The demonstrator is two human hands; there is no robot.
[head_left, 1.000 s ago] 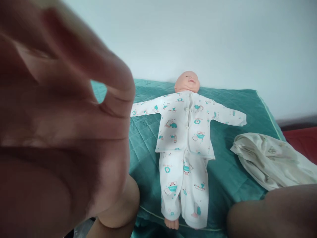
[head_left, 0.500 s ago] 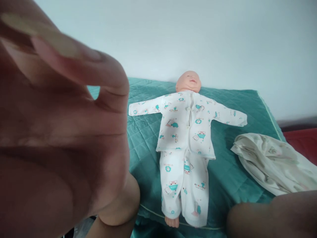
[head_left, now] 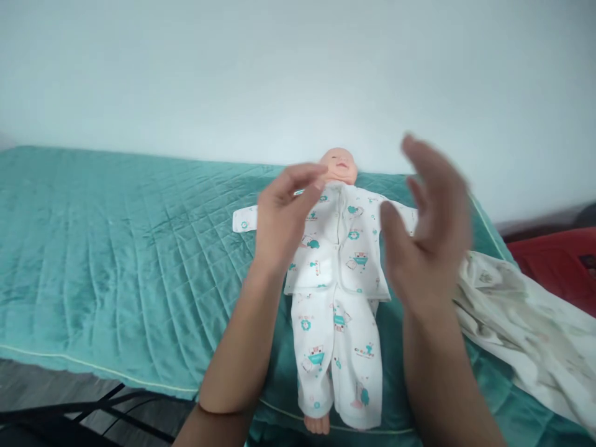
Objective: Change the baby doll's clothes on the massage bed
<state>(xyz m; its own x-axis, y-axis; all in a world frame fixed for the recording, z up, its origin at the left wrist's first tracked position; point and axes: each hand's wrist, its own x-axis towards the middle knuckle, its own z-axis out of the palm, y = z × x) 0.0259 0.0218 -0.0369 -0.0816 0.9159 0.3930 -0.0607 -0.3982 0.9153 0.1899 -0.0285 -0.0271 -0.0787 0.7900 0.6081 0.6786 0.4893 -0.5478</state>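
Note:
A baby doll (head_left: pixel 338 166) lies on its back, its head toward the wall. It wears a white long-sleeved top (head_left: pixel 358 261) with a small teal print, and matching trousers (head_left: pixel 356 366); bare toes show at one trouser leg. Above the sleeve on the left hovers my left hand (head_left: pixel 282 217), empty, thumb and fingers curved with a small gap between the tips. My right hand (head_left: pixel 431 230), smeared by motion, is raised over the other sleeve, fingers and thumb spread with nothing in them. It hides that sleeve's end.
Under the doll is a green quilted cover (head_left: pixel 139 248) with a pale piped edge. Crumpled white printed cloth (head_left: pixel 526 316) lies at the right, near a red plastic object (head_left: pixel 554 261). A pale wall (head_left: pixel 233 74) rises behind; dark metal bars (head_left: pixel 121 413) show at lower left.
The hand that filled the left side close to the camera has moved away. Both hands are now over the doll's top. The view has shifted left, showing more of the cover.

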